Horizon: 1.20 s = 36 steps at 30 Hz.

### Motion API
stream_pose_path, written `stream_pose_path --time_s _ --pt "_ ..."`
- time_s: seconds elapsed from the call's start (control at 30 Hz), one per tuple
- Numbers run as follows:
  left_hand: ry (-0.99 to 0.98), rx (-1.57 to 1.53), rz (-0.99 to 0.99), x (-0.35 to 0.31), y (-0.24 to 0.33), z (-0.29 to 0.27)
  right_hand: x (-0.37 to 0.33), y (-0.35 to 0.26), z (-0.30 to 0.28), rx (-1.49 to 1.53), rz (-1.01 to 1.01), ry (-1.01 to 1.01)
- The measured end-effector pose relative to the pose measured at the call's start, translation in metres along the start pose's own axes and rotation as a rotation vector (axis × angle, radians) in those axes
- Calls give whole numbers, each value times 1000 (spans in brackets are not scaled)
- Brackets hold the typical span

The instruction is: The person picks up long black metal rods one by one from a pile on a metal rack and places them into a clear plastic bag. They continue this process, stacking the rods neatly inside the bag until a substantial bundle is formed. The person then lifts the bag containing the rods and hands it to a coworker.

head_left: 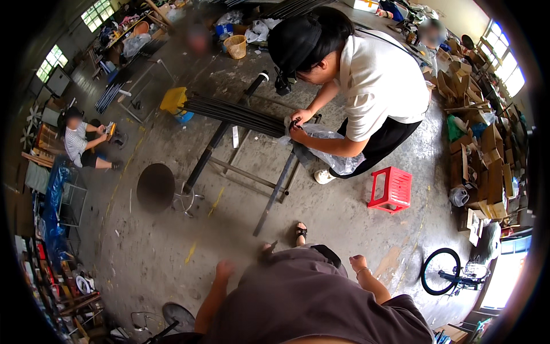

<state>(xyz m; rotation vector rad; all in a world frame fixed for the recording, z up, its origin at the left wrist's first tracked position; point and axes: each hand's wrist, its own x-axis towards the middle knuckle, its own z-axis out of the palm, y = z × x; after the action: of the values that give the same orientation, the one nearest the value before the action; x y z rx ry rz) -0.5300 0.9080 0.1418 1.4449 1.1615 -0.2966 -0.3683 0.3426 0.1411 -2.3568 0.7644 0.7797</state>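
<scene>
My left hand hangs low beside my body over the floor, smeared by motion, and its fingers are too blurred to read. On the other side my right hand is held out at hip height with its fingers curled in; nothing shows in it. Ahead of me a metal rack carries a bundle of thin dark rods. A co-worker in a white shirt and black cap bends over it, both hands at the rods' right end, where clear plastic wrap surrounds it and hangs down.
A red plastic stool stands right of the rack, and a round dark stool left of it. Cardboard boxes pile along the right, above a bicycle. Another person sits at far left. A yellow bin is beyond.
</scene>
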Motion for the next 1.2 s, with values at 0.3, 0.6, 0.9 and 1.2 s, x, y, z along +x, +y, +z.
stream_pose_path --time_s 0.3,0.6,0.9,1.2 --pt "-75 -10 -59 -9 -2 -4 10 10 10 23 -82 60" --pt "-97 5 -21 -6 -7 -4 11 12 13 1 -92 81" --pt "-74 118 21 5 -10 -3 2 9 13 32 -67 88" --pt "-90 167 0 15 -17 -2 -4 5 11 22 -63 93"
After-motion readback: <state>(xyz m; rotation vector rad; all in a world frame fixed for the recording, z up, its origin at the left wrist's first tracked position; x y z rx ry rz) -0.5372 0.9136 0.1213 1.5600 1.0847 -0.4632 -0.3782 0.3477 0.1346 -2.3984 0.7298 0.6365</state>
